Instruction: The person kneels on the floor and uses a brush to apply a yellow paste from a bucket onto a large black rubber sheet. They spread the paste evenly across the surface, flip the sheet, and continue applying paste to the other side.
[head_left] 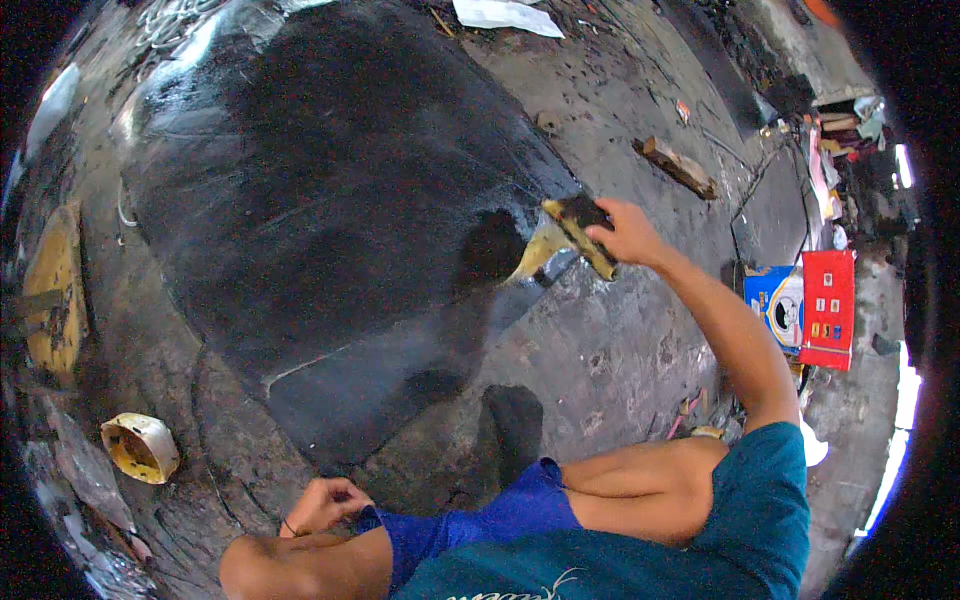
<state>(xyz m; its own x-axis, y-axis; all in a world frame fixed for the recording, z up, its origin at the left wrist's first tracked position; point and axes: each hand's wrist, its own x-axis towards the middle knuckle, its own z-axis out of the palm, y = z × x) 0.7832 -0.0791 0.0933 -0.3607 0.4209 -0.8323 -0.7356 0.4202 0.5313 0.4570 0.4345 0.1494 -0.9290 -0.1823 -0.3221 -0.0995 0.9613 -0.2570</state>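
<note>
And the right hand [630, 232] has fingers wrapped round a yellow-edged block [583, 235] at the black sheet's [350, 200] right edge! Left hand [325, 503]: fingers curled, can't tell on what.

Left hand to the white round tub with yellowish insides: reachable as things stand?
Probably yes: the left hand seems to hold nothing, and mainly dark grey floor shows between it and the white round tub. A lean to the left may be needed.

Hnds [628, 235] [328, 506] x2 | blk/yel block [583, 238] x1 | lg blk sheet [330, 200] x1
</note>
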